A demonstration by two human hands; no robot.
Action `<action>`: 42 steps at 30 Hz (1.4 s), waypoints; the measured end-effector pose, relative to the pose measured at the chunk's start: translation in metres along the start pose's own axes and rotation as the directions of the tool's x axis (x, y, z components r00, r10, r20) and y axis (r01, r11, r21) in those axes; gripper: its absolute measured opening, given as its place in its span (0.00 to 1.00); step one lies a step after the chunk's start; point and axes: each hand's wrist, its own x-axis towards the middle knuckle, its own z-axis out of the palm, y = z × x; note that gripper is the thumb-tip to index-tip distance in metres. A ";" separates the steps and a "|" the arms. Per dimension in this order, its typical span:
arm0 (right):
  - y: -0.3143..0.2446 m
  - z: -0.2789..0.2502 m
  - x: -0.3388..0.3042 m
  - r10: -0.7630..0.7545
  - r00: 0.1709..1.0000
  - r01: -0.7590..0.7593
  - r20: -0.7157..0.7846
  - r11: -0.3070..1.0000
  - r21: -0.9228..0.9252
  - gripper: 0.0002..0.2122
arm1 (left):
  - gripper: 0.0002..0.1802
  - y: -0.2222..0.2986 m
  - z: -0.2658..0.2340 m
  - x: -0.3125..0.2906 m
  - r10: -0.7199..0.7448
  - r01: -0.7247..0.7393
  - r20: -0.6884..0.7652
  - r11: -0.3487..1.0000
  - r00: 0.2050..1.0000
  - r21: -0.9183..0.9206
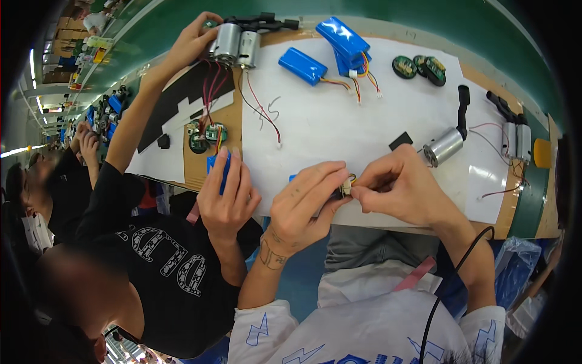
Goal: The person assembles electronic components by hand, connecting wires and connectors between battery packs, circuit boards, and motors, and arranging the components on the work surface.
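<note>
My left hand (303,203) is closed around a small circuit board (342,189), mostly hidden by its fingers, with a pale connector at its edge. My right hand (394,188) pinches a small wire plug (352,179) against that connector; yellow and dark wires show beside the fingertips. A bit of blue, perhaps a battery pack (292,178), peeks out behind my left fingers. Both hands are over the table's near edge. Further back lie blue battery packs (303,65) with coloured leads and several round green circuit boards (404,67).
To the right lie a silver motor (443,147) with a black arm, a motor pair (515,141) and a black square (401,141). At left, a co-worker's hands hold a motor assembly (228,43) and a blue pack (219,170) by wired boards. White paper (376,124) covers the table.
</note>
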 end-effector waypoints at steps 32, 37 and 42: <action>0.015 0.020 0.032 -0.547 0.835 0.402 -0.062 0.683 -0.610 0.08 | 0.26 -0.013 -0.034 0.018 -0.372 0.471 0.321 0.817 0.871 -0.332; 0.012 0.018 0.035 -0.528 0.845 0.399 -0.079 0.722 -0.565 0.06 | 0.26 -0.020 -0.032 0.013 -0.380 0.497 0.335 0.764 0.862 -0.411; 0.014 0.018 0.038 -0.521 0.850 0.403 -0.078 0.739 -0.540 0.04 | 0.26 -0.028 -0.032 0.011 -0.320 0.430 0.317 0.813 0.893 -0.391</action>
